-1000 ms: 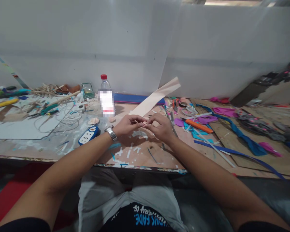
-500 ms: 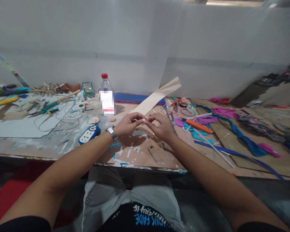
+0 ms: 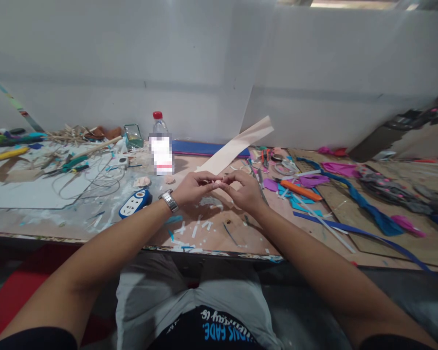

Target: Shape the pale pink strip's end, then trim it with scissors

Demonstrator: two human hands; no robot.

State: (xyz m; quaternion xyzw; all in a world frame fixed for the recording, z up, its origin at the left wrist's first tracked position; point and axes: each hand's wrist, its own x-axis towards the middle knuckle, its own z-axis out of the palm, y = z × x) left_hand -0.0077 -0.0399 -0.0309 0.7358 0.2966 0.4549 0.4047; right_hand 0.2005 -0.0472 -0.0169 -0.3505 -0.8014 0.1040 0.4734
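A long cream paper strip [image 3: 237, 145] slants from my hands up toward the wall at the back. Its near end is bunched into a small pale pink bit [image 3: 218, 183] between my fingertips. My left hand [image 3: 195, 187], with a watch at the wrist, pinches this end from the left. From the other side, my right hand [image 3: 244, 192] pinches it with thumb and forefinger. Both hands meet just above the table, fingers closed. Two small crumpled pale pink paper pieces, one of them a rosette-like clump [image 3: 142, 182], lie left of my left hand.
A red-capped bottle [image 3: 158, 115] stands behind my left hand. Nearby lies a blue-white power socket [image 3: 134, 204]. Pliers [image 3: 78, 163] and sticks are at left. An orange utility knife [image 3: 300, 190], blue ribbon and coloured scraps lie right. Paper bits litter the table's front.
My fingertips have shifted slightly around the bunched end of the strip, and the pink bit shows more between them. The strip and the table things stay in place.
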